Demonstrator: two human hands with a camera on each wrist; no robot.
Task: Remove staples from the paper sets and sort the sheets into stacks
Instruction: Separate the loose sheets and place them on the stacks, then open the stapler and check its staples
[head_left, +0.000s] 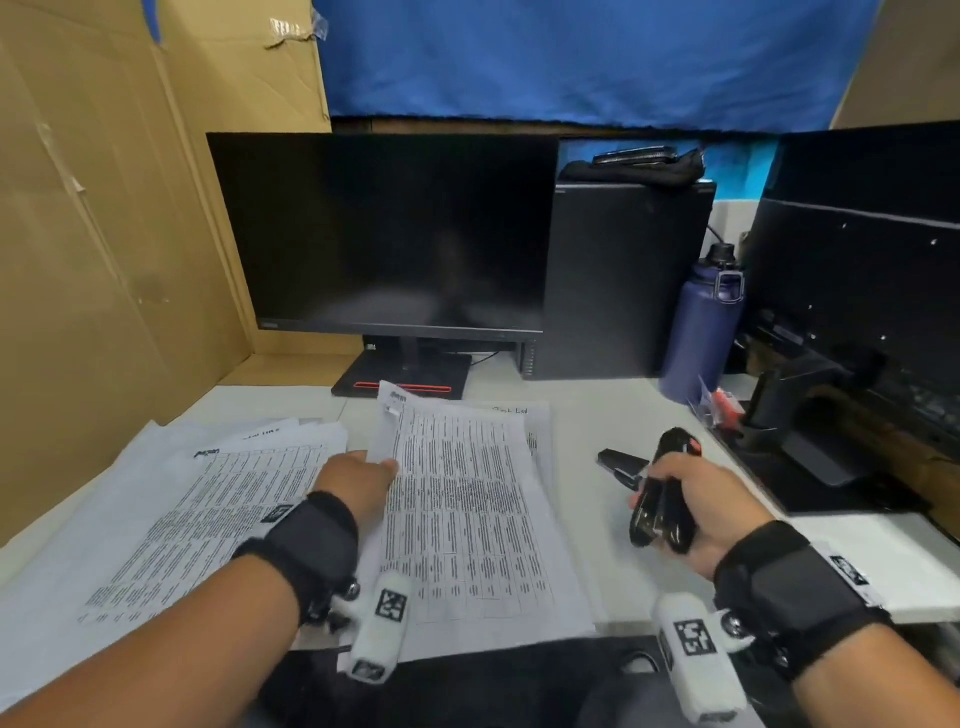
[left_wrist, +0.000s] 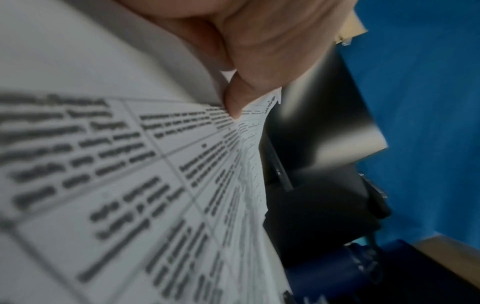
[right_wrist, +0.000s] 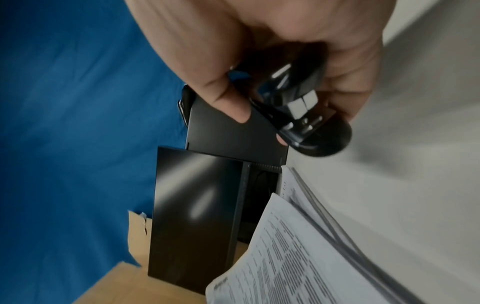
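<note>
The white surface (head_left: 602, 415) carries two spreads of printed sheets (head_left: 467, 499), a monitor (head_left: 384, 234), a computer (head_left: 623, 280), a bottle (head_left: 701, 327) and a stapler (head_left: 621, 465).

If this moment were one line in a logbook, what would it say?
left hand: pinching top sheet | right hand: gripping staple remover | second black tool: lying on desk

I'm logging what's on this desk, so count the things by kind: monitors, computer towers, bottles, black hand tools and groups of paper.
Monitors: 2
Computer tower: 1
Bottle: 1
Black hand tools: 2
Paper groups: 2
Total: 8
</note>
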